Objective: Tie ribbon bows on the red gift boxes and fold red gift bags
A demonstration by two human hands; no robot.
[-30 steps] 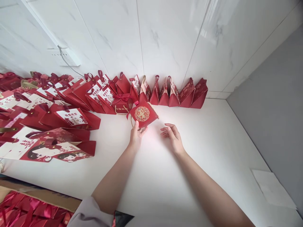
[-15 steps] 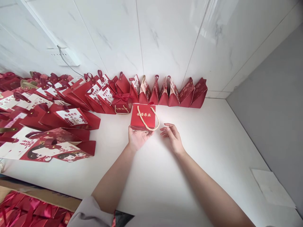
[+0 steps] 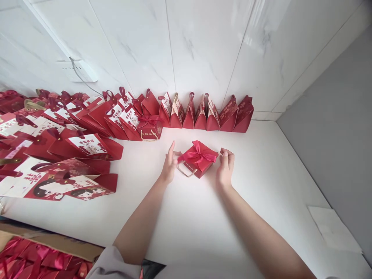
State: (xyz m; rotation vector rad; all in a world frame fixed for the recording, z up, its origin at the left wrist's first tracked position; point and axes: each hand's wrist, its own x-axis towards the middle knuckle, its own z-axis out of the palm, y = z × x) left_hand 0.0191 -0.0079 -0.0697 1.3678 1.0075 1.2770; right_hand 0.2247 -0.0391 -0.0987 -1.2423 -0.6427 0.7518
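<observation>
Head view: between my two hands I find a small red cardboard box (image 3: 204, 168) with a glossy red ribbon bow (image 3: 200, 155) on top, above the white counter (image 3: 186, 217). My left hand (image 3: 168, 166) is open beside it, near the pale twisted-cord handle (image 3: 187, 176). My right hand (image 3: 226, 168) is half-curled at the opposite corner; whether it grips, I cannot tell. Beyond both hands stand red peaked paper bags (image 3: 227, 117).
</observation>
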